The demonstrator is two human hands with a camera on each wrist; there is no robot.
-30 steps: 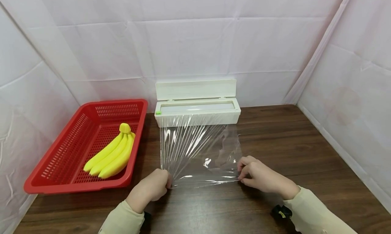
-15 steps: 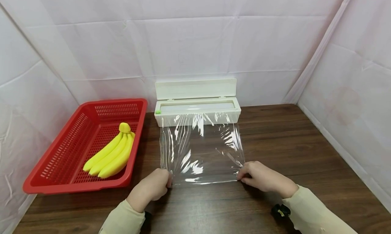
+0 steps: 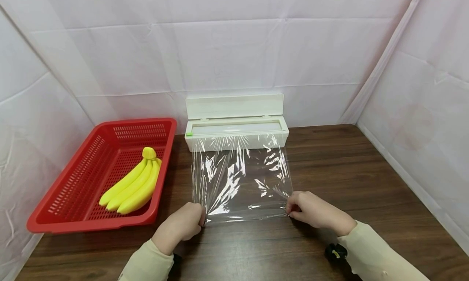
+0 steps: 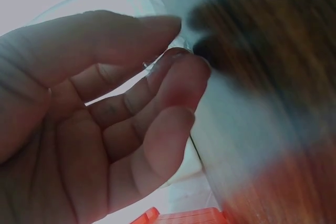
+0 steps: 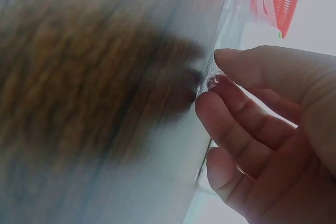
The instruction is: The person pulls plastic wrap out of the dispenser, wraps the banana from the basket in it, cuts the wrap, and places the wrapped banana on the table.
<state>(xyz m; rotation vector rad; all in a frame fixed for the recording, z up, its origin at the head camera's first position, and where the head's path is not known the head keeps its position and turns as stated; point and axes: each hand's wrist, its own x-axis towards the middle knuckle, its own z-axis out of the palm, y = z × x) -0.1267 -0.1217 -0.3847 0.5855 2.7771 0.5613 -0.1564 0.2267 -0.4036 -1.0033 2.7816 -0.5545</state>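
A sheet of clear plastic wrap (image 3: 242,187) stretches from a white wrap dispenser box (image 3: 238,130) toward me in the head view. My left hand (image 3: 182,222) pinches its near left corner, and my right hand (image 3: 316,211) pinches the near right corner. In the left wrist view, thumb and curled fingers (image 4: 178,82) of the left hand come together at a bit of film. The right wrist view shows film bunched between the thumb and fingers (image 5: 218,114) of the right hand. The box's lid (image 3: 234,106) stands raised at the back, and a green slider (image 3: 189,134) sits at its left end.
A red plastic basket (image 3: 161,191) stands on the left, holding a bunch of yellow bananas (image 3: 133,187). Dark wood-grain table (image 3: 329,163) lies under everything. White cloth (image 3: 227,49) hangs behind and along both sides.
The wrap's right side has spread out flatter, with its creases and reflections shifted. My right hand has moved very slightly, while the left hand stays at its corner.
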